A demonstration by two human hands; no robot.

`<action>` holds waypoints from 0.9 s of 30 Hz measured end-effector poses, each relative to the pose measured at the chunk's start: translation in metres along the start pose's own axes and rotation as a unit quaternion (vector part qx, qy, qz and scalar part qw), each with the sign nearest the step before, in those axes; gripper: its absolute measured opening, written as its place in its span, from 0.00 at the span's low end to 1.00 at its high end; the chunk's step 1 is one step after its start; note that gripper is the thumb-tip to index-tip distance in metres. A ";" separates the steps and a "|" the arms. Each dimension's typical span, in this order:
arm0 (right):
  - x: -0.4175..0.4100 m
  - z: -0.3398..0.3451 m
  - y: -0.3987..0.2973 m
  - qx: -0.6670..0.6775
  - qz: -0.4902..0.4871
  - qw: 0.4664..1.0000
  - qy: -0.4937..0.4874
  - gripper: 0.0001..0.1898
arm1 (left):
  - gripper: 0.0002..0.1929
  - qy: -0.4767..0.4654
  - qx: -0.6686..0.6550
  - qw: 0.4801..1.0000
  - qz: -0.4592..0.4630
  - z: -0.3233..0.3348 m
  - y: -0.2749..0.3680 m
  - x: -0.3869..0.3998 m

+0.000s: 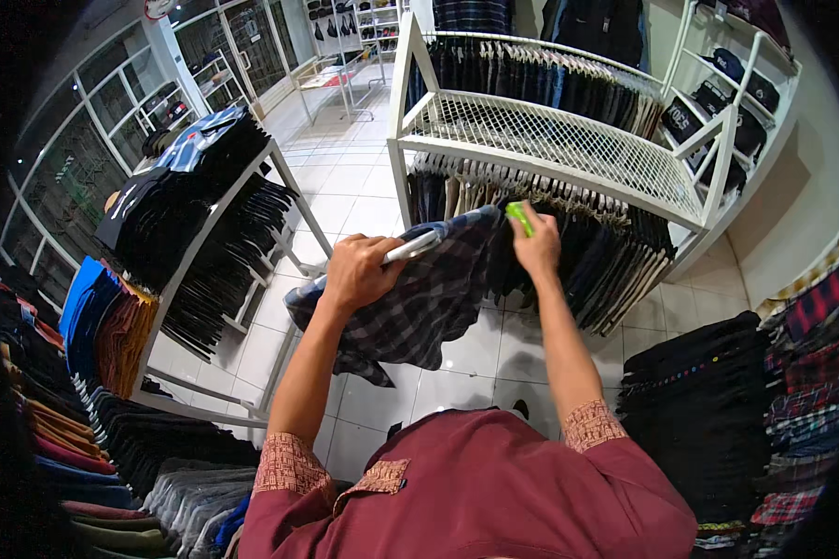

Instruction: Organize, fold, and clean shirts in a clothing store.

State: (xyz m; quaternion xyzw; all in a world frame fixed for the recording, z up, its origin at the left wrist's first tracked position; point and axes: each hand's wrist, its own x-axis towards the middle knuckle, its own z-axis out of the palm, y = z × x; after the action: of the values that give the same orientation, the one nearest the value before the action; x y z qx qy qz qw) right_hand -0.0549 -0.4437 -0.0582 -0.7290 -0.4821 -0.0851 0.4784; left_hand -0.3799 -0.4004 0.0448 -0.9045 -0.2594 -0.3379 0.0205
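A dark plaid shirt (426, 293) hangs in front of me, with a paler blue checked edge along its collar and shoulder. My left hand (363, 271) is closed around a white hanger (414, 247) at the shirt's collar. To the right of the shirt, my right hand (537, 241) grips a small bright green object (519, 218), whose kind I cannot tell. The right hand is close to the shirt's far shoulder; whether they touch is unclear. The lower part of the hanger is hidden by the cloth.
A white metal rack with a mesh shelf (545, 133) and hanging trousers (601, 258) stands ahead. Folded black garments (175, 216) lie at the left, above more hanging clothes. Dark shirts (699, 405) and plaid shirts (811, 391) hang at the right. Caps (727, 63) sit on a wall shelf.
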 end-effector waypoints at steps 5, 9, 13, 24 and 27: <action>-0.007 -0.044 -0.080 0.206 -0.103 0.973 -0.035 0.25 | 0.17 0.000 0.065 0.994 0.087 0.007 -0.013 -0.014; -0.015 -0.049 -0.117 0.208 -0.228 0.934 -0.182 0.26 | 0.20 -0.010 0.089 0.979 0.184 0.012 -0.009 -0.009; 0.024 -0.047 -0.048 0.027 -0.004 0.988 -0.154 0.21 | 0.19 -0.003 0.099 0.974 0.205 0.016 0.001 -0.009; -0.014 -0.032 -0.057 0.088 -0.118 0.986 -0.081 0.24 | 0.18 0.012 0.062 0.985 0.161 0.020 0.003 -0.016; -0.004 -0.015 0.046 -0.060 0.066 0.994 -0.068 0.26 | 0.11 0.049 0.006 0.993 0.103 0.012 0.009 -0.020</action>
State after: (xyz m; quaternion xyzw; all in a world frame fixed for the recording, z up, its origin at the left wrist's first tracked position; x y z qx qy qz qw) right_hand -0.0161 -0.4618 -0.0806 -0.7908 -0.4579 -0.0324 0.4049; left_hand -0.3810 -0.4148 0.0250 -0.9089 -0.1652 -0.3760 0.0728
